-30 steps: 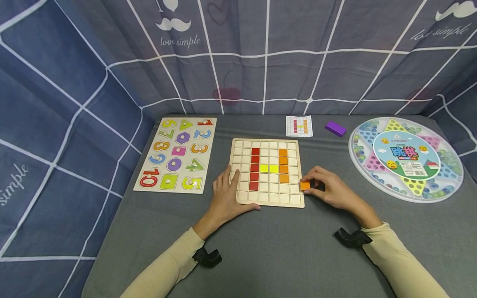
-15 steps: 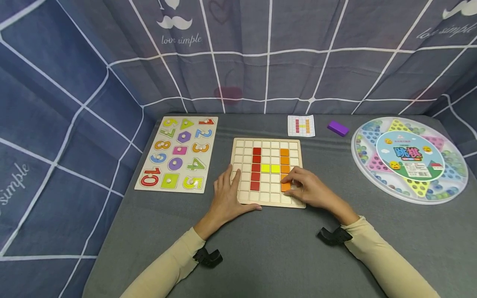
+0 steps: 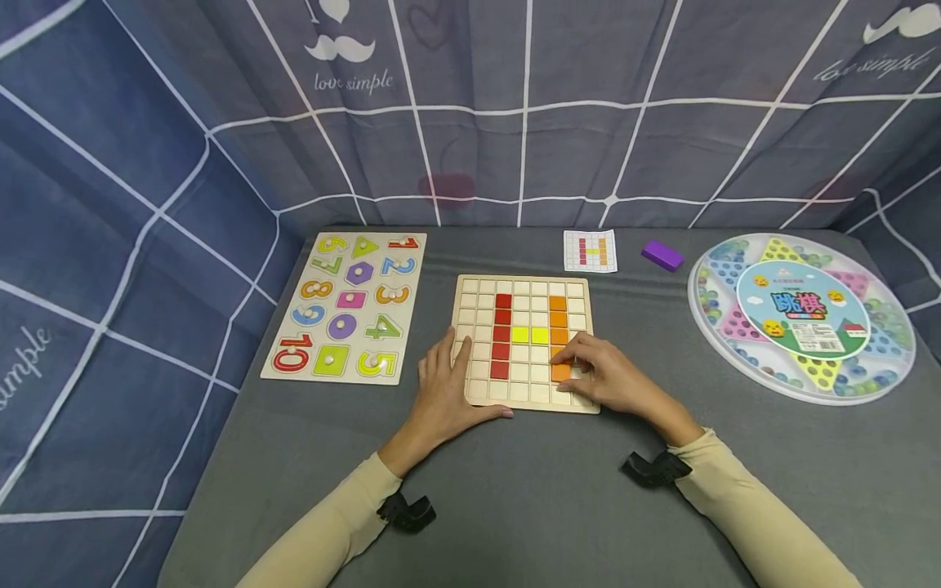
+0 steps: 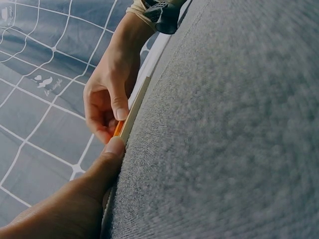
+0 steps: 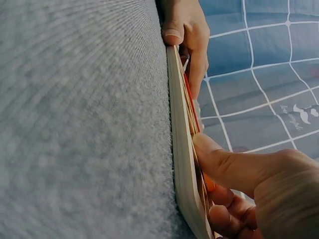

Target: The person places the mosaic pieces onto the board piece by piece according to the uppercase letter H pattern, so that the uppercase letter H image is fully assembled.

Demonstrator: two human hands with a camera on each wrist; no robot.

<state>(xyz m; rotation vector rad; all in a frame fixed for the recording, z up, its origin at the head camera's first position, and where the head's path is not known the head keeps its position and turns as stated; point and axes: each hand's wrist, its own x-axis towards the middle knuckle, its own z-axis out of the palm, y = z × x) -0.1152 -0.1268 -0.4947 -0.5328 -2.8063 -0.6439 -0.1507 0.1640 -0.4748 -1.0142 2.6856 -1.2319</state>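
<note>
A square wooden grid board (image 3: pixel 478 390) lies mid-table, bearing a red tile column (image 3: pixel 501 333), two yellow tiles (image 3: pixel 530 336) and an orange column (image 3: pixel 558 314). My left hand (image 3: pixel 443 385) rests on its left side, fingers extended over the edge and thumb along the near edge. With thumb and index finger, my right hand (image 3: pixel 606 376) pinches an orange tile (image 3: pixel 561 372) at the near end of the orange column. In the right wrist view the thumb and fingers sit low at the board, partly covering that orange tile (image 5: pixel 208 184).
A small pattern card (image 3: pixel 590 251) and a purple block (image 3: pixel 662 255) lie beyond the board. To the left is a number-and-shape puzzle (image 3: pixel 345 306); a round Chinese checkers set (image 3: pixel 801 310) lies right. A grid-patterned cloth (image 3: pixel 478 147) hangs behind the table.
From beyond the board's right edge, my right hand has moved left with the orange tile and brought it to the near end of the orange column. My left hand stays in place.
</note>
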